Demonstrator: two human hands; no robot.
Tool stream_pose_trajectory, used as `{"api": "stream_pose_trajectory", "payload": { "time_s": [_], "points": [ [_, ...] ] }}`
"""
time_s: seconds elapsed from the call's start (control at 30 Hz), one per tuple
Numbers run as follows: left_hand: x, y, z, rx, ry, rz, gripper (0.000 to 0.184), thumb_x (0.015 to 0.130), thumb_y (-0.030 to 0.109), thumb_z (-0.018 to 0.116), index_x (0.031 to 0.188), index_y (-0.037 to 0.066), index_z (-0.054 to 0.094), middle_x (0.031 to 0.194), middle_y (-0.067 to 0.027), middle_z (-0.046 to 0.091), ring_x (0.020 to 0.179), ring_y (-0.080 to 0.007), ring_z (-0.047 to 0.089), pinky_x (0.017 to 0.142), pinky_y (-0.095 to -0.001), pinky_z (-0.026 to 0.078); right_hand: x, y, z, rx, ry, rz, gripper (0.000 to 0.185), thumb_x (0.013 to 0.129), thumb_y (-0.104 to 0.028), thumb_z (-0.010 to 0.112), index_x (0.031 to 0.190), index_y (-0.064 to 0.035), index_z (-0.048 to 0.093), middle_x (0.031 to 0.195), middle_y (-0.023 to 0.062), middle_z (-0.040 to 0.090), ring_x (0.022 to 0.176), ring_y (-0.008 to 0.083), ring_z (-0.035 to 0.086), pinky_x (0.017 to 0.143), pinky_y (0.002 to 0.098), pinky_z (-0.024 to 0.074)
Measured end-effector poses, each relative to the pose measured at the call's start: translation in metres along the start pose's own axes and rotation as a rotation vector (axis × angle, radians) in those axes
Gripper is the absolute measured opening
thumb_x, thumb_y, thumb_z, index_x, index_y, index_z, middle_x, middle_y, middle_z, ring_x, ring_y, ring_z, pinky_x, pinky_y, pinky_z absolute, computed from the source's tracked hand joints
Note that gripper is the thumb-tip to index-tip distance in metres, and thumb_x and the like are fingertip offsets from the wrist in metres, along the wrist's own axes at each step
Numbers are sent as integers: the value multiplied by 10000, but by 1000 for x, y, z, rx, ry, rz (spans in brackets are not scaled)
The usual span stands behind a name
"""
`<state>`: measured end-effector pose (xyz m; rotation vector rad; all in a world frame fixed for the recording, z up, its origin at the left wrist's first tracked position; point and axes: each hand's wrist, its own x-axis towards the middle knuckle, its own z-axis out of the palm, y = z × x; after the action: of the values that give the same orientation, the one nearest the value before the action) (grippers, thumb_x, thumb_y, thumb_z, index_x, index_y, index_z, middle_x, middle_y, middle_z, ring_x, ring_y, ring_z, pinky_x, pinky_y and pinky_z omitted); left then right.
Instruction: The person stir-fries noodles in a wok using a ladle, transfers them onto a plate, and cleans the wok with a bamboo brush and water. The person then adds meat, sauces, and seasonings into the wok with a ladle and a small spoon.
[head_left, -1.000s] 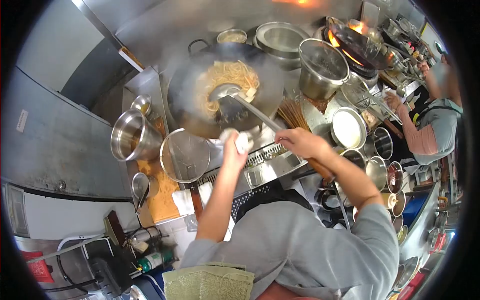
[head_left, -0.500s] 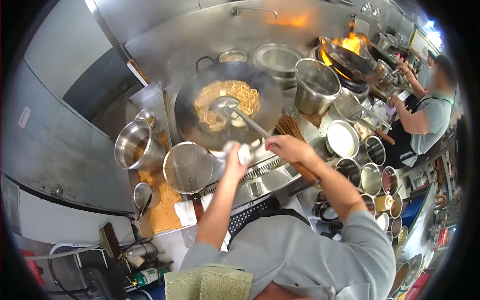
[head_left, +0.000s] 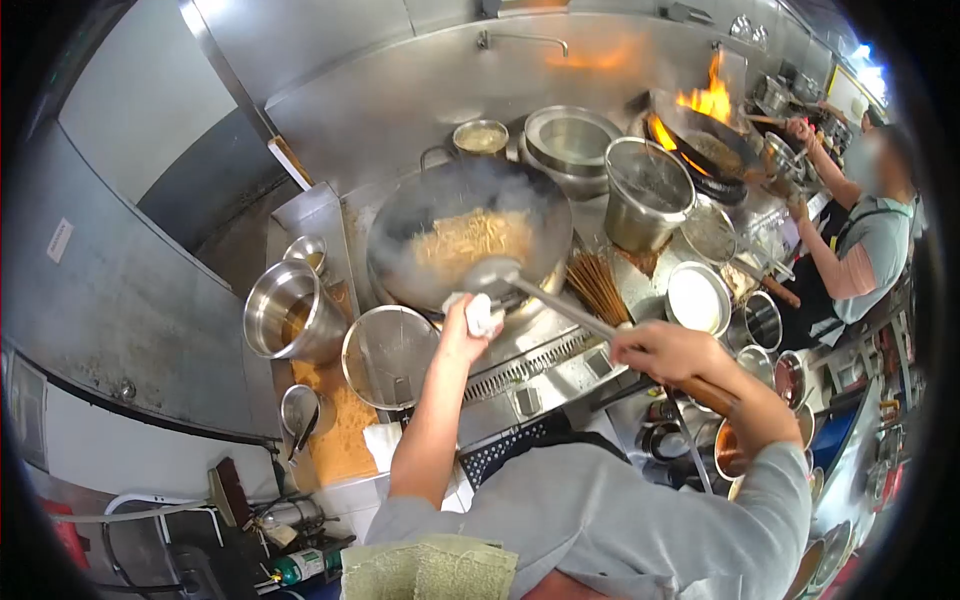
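A large dark wok (head_left: pixel 395 205) sits on the range with a mound of noodles (head_left: pixel 475 240) in it, partly veiled by steam. My left hand (head_left: pixel 460 335) is closed on a folded white cloth (head_left: pixel 484 316) at the wok's near rim; whatever the cloth covers there is hidden. My right hand (head_left: pixel 665 350) grips the long handle of a metal ladle (head_left: pixel 492 270). The ladle's wooden end runs back under my forearm, and its bowl is over the near side of the wok, nearer to me than the noodles.
Left of the wok stand a steel pot (head_left: pixel 285 310) and a round mesh strainer (head_left: pixel 390 355). To the right are a bamboo brush (head_left: pixel 597 287), a tall strainer pot (head_left: pixel 645 200) and a white-filled bowl (head_left: pixel 697 300). Flames (head_left: pixel 710 100) rise by another wok near a co-worker (head_left: pixel 865 230).
My right hand has drawn back to the right with the ladle, whose bowl has moved from among the noodles to the wok's near side. The noodles look bunched farther back, with more steam.
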<state>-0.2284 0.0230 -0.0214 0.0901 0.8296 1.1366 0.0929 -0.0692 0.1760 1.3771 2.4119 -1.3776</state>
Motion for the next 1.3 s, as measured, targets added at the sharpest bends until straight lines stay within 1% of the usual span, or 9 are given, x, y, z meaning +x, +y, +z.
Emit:
{"api": "stream_pose_trajectory", "payload": {
  "time_s": [0.13,0.27,0.33,0.5,0.67,0.87,1.07,1.23,1.3],
  "points": [
    [-1,-40,-8,-67,-25,147,163,903,266,551,995,131,543,929,-74,625,804,-281,610,616,-475,499,68,41,25,-137,220,-274,203,901,-167,519,1032,-55,627,836,179,671,803,379,644,735,431,500],
    [-66,-70,4,-50,-150,51,119,890,232,545,994,175,544,928,-73,623,786,-280,614,572,-473,493,26,-7,-16,-4,-7,44,183,936,-162,492,1035,-66,613,737,99,625,637,229,626,621,360,498],
    [-44,-48,9,-164,46,43,154,898,261,544,989,138,567,903,-80,630,793,-284,617,573,-444,490,56,40,-1,-134,195,-332,161,929,-162,503,999,-60,606,686,77,605,566,226,596,585,344,493],
    [-14,-48,6,-86,73,78,172,912,291,533,981,139,574,932,-96,657,773,-284,630,544,-399,504,116,36,20,-162,343,-253,170,883,-148,505,968,-56,621,806,174,674,825,372,656,764,447,508],
    [-61,-82,18,-138,159,82,127,895,276,553,955,164,565,875,-73,637,726,-277,626,504,-372,497,80,26,18,-54,405,-274,159,880,-133,516,977,-66,623,811,181,668,833,383,646,763,448,496],
    [-29,-22,12,-95,-36,38,156,912,275,532,963,129,550,845,-63,611,743,-269,614,580,-386,511,14,10,-22,94,-4,-33,155,945,-152,515,1037,-75,612,659,77,591,457,122,559,501,322,460],
    [-4,-63,-18,-77,22,84,150,926,234,508,1015,126,561,970,-62,649,885,-250,627,689,-433,527,75,21,9,-24,321,-183,307,920,-158,550,1220,-98,580,661,101,589,513,183,576,517,333,470],
    [-75,-102,-40,-184,-59,-35,186,920,202,454,1070,167,560,1147,-214,626,875,-311,649,602,-416,517,9,12,77,693,393,30,531,953,-137,525,1443,-85,328,622,10,476,441,87,460,414,235,397],
    [-78,-77,-30,-266,-74,-6,150,915,231,515,1006,129,576,984,-129,650,844,-282,644,605,-415,517,0,18,103,817,435,53,567,954,-106,512,1460,-15,274,627,-5,446,426,83,415,386,232,376]
  ]
}}
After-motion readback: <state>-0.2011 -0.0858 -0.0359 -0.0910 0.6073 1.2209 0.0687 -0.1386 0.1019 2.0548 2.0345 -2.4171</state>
